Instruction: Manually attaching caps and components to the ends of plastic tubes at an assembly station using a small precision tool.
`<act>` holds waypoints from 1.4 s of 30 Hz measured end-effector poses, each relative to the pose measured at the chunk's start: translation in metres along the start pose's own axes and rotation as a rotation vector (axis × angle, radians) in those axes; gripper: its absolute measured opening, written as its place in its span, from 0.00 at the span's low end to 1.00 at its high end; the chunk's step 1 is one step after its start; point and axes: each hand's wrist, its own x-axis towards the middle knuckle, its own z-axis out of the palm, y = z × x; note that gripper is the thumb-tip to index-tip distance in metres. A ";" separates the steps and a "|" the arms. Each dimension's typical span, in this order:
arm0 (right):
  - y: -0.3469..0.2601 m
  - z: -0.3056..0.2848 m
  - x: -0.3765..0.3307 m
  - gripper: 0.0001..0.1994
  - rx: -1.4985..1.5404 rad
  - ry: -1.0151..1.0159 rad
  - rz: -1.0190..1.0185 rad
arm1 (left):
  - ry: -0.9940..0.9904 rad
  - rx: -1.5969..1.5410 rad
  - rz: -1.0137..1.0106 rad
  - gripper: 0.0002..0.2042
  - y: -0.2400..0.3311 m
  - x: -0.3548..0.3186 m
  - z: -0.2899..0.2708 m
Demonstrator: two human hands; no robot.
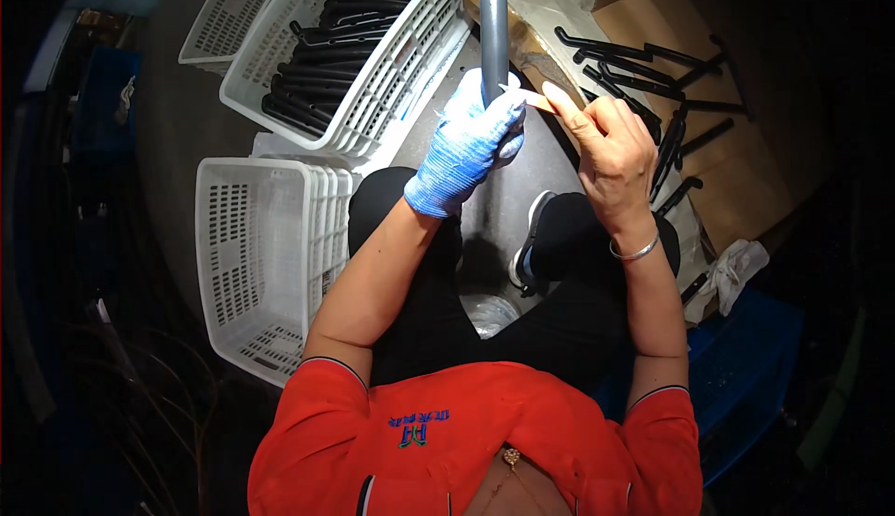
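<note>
Tube (494,27) clenched in left hand (469,138); right hand (617,157), just beside that grip, pinches strip (539,101), apparently working it; steadiness needed next.

Gloved left hand (469,143) around grey tube (494,27), right hand (615,157) pinching strip (539,100), basket (375,95) of black rods (322,73)

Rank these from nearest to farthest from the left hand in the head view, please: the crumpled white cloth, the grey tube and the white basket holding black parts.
From the gloved left hand:
1. Grey tube: in its grip.
2. White basket holding black parts: to its upper left.
3. Crumpled white cloth: farthest, to its lower right.
</note>
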 end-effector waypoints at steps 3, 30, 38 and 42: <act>0.001 0.004 -0.002 0.26 -0.005 0.020 0.006 | -0.008 -0.035 -0.023 0.10 -0.001 0.000 -0.002; 0.013 0.020 0.030 0.15 1.070 0.250 0.656 | -0.161 -0.014 -0.239 0.17 -0.012 -0.002 0.011; 0.049 -0.013 0.048 0.12 1.349 0.521 0.633 | -0.592 -0.016 -0.536 0.25 -0.014 -0.014 0.008; 0.028 -0.006 0.039 0.13 1.177 0.298 0.557 | -0.457 -0.025 -0.228 0.18 -0.025 -0.009 0.024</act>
